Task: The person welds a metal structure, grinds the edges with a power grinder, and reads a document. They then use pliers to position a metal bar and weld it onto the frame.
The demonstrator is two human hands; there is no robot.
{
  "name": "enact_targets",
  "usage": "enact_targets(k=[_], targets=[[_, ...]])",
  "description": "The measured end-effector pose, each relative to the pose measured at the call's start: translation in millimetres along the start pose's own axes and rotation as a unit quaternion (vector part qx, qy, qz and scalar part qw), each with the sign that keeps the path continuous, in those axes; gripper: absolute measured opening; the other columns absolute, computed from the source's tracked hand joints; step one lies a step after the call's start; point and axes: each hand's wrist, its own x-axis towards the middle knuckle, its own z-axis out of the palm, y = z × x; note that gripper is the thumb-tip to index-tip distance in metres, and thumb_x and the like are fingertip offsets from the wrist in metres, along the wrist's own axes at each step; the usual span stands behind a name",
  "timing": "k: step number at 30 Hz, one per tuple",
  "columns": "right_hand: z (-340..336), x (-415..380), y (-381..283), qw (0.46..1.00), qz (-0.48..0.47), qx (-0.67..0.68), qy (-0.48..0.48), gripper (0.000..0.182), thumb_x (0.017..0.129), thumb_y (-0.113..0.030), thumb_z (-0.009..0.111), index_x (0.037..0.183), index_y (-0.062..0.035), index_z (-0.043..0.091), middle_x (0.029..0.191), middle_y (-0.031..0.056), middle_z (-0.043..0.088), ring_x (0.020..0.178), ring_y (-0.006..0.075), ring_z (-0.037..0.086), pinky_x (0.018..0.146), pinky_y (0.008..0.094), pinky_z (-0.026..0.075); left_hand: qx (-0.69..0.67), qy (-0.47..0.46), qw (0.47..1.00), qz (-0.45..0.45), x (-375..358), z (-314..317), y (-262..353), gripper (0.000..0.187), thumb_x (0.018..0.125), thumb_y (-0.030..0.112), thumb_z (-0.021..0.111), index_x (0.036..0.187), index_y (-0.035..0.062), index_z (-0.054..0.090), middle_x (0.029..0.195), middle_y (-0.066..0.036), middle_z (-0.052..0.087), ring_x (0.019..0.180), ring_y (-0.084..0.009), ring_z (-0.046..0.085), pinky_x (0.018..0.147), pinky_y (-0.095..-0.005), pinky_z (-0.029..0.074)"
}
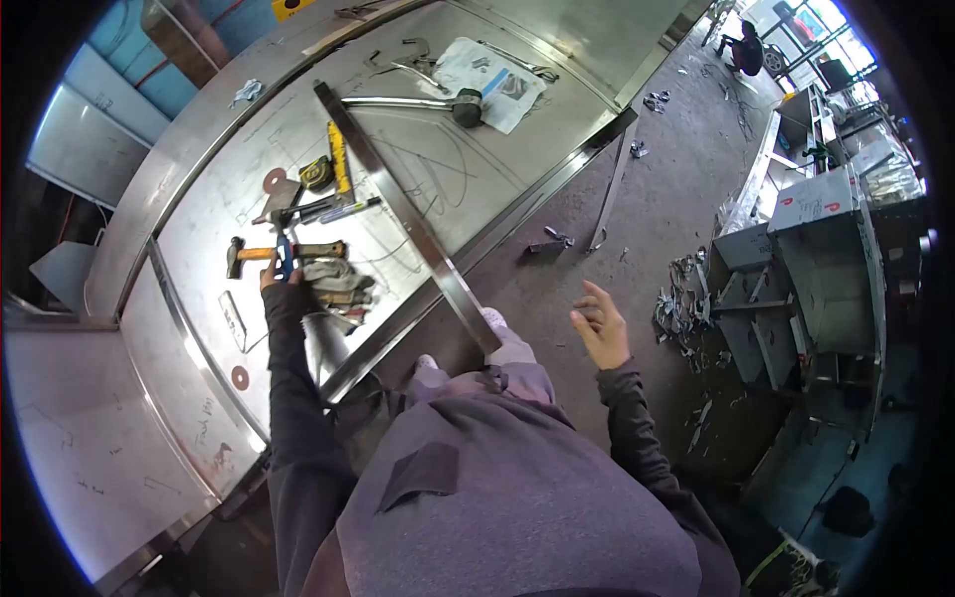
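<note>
My left hand (pixel 276 272) is closed round a blue-handled tool (pixel 286 257) on the metal table, beside a hammer with an orange handle (pixel 320 250). Gloves or rags (pixel 333 276) and several hand tools lie just right of it. Above are a yellow tape measure (pixel 316 173) and a yellow square (pixel 339 159). My right hand (pixel 603 326) hangs over the floor, fingers apart, holding nothing. A long metal bar (pixel 398 204) lies across the table and sticks out over its near edge towards my body.
A large mallet (pixel 466 107) lies near a plastic bag with paper (pixel 492 85) at the back. Metal scraps (pixel 682 298) litter the floor at right, near a metal cabinet (pixel 826 269). A person (pixel 746 50) crouches far off at upper right.
</note>
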Motion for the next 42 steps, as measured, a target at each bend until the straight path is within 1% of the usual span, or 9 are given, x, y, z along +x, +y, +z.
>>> enact_targets(k=[6,15,17,23,27,29,32,34,42], targets=[[-13,127,33,0.991,-0.047,-0.020,-0.126,0.046,0.081,-0.004,0.063,0.124,-0.0032,0.048,0.088,0.0094,0.062,0.070,0.0124,0.061,0.058,0.0255,0.048,-0.027,-0.042,0.991,-0.128,-26,-19,79,0.059,0.076,0.017,0.071,0.128,0.0040,0.048,0.090,-0.013,0.063,0.071,-0.0177,0.061,0.063,-0.0303,0.050],[-22,201,56,0.966,-0.091,-0.061,-0.236,0.041,0.080,-0.006,0.062,0.120,-0.0030,0.051,0.087,0.0112,0.063,0.064,0.0149,0.061,0.061,0.0274,0.049,0.156,0.030,0.987,-0.031,-83,4,42,0.085,0.072,0.025,0.074,0.140,0.0045,0.028,0.131,-0.028,0.039,0.119,-0.0404,0.042,0.098,-0.0416,0.037],[-17,199,66,0.960,-0.096,-0.067,-0.254,0.041,0.080,-0.006,0.062,0.119,-0.0034,0.051,0.086,0.0112,0.064,0.065,0.0151,0.061,0.061,0.0277,0.049,0.274,0.136,0.949,0.073,-124,12,41,0.080,0.075,0.024,0.073,0.139,0.0030,0.030,0.127,-0.027,0.042,0.117,-0.0406,0.044,0.097,-0.0433,0.038],[-1,182,67,0.914,-0.093,-0.072,-0.387,0.044,0.079,-0.007,0.063,0.121,-0.0054,0.049,0.081,0.0093,0.066,0.057,0.0172,0.062,0.058,0.0291,0.049,0.196,0.301,0.933,-0.011,-290,51,125,0.036,0.083,0.013,0.062,0.117,0.0007,0.056,0.113,-0.019,0.054,0.100,-0.0344,0.055,0.083,-0.0392,0.046],[-9,177,44,0.879,-0.113,-0.116,-0.449,0.047,0.078,-0.001,0.050,0.124,-0.0058,0.046,0.090,0.0101,0.068,0.055,0.0198,0.064,0.057,0.0325,0.052,0.093,0.241,0.947,-0.192,-450,131,104,0.035,0.082,-0.005,0.047,0.115,0.0042,0.059,0.110,-0.016,0.057,0.097,-0.0286,0.060,0.080,-0.0366,0.051],[-19,177,41,0.856,-0.119,-0.164,-0.476,0.049,0.076,0.000,0.043,0.124,-0.0060,0.047,0.097,0.0136,0.067,0.065,0.0227,0.066,0.063,0.0340,0.053,-0.132,0.201,0.871,-0.427,-518,174,114,0.045,0.079,-0.010,0.041,0.119,0.0052,0.056,0.112,-0.015,0.058,0.102,-0.0297,0.060,0.080,-0.0359,0.050],[-32,186,64,0.830,-0.339,-0.167,-0.410,0.046,0.078,-0.003,0.046,0.123,-0.0052,0.050,0.115,0.0212,0.058,0.093,0.0299,0.063,0.079,0.0350,0.050,0.113,0.050,0.896,-0.426,-687,298,16,0.046,0.080,-0.007,0.044,0.123,0.0065,0.053,0.115,-0.015,0.059,0.102,-0.0278,0.061,0.083,-0.0368,0.050],[-47,193,64,0.842,-0.286,-0.163,-0.428,0.044,0.079,-0.004,0.049,0.122,-0.0044,0.051,0.116,0.0214,0.057,0.093,0.0297,0.063,0.079,0.0347,0.051,0.159,-0.101,0.872,-0.451,-737,330,17,0.042,0.083,-0.004,0.047,0.123,0.0070,0.052,0.113,-0.015,0.061,0.098,-0.0264,0.062,0.083,-0.0370,0.050],[-40,285,72,0.887,-0.266,-0.081,-0.368,0.038,0.081,-0.007,0.056,0.119,-0.0042,0.055,0.101,0.0138,0.064,0.086,0.0240,0.064,0.074,0.0310,0.052,-0.096,-0.116,0.783,-0.603,-688,328,83,0.039,0.085,0.001,0.050,0.123,0.0068,0.052,0.113,-0.015,0.061,0.096,-0.0253,0.063,0.082,-0.0357,0.050]])
